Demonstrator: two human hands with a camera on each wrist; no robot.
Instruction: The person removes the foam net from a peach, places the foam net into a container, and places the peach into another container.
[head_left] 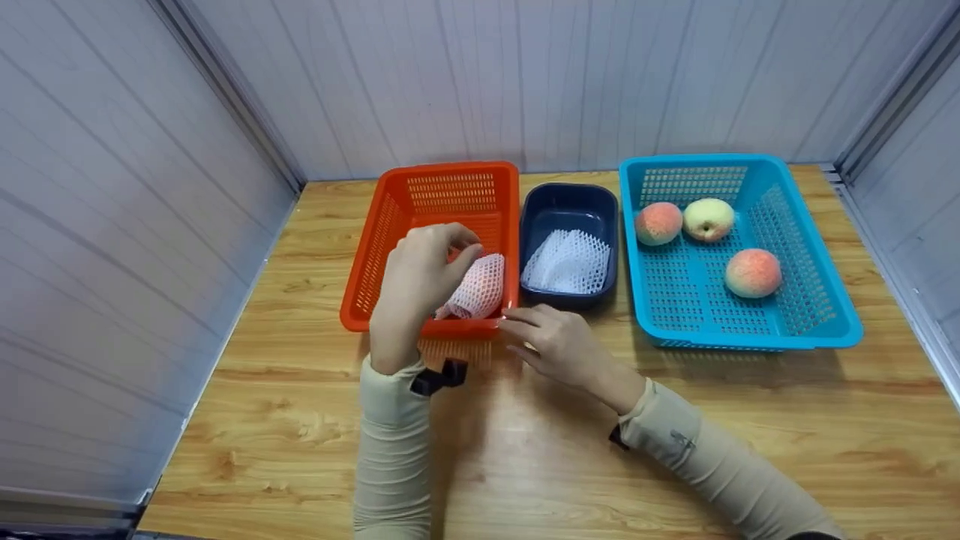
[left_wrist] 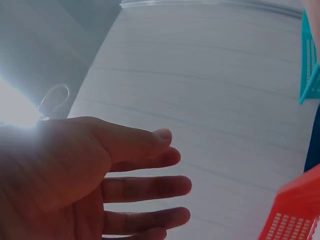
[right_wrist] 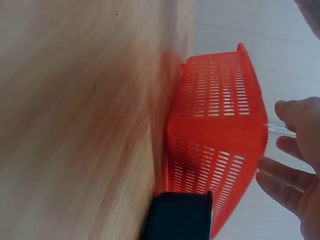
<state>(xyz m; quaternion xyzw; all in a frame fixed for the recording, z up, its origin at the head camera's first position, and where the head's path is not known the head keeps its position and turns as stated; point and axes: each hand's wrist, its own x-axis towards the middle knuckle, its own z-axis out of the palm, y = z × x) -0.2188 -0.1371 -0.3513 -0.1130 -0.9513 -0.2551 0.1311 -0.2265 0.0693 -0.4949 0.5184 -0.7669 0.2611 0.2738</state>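
Observation:
My left hand (head_left: 424, 274) hovers over the red-orange basket (head_left: 360, 262) with its fingers loosely bent and nothing between them. Close beside it in the basket lies a peach-coloured fruit wrapped in a white foam net (head_left: 481, 286). The left wrist view has the same hand (left_wrist: 125, 175) with thumb and fingers apart. At the basket's front right corner is my right hand (head_left: 555, 341), fingertips right at the rim. From the right wrist, that hand (right_wrist: 300, 155) appears with spread fingers, holding nothing, beside the basket's rim (right_wrist: 260, 125).
Right of the basket stands a navy tub (head_left: 568, 196) with white foam nets (head_left: 570, 262) in it. Farther right, a blue basket (head_left: 675, 300) holds two peaches (head_left: 659, 223) and a pale yellow fruit (head_left: 709, 220). Panel walls (head_left: 480, 82) enclose the wooden table (head_left: 285, 420).

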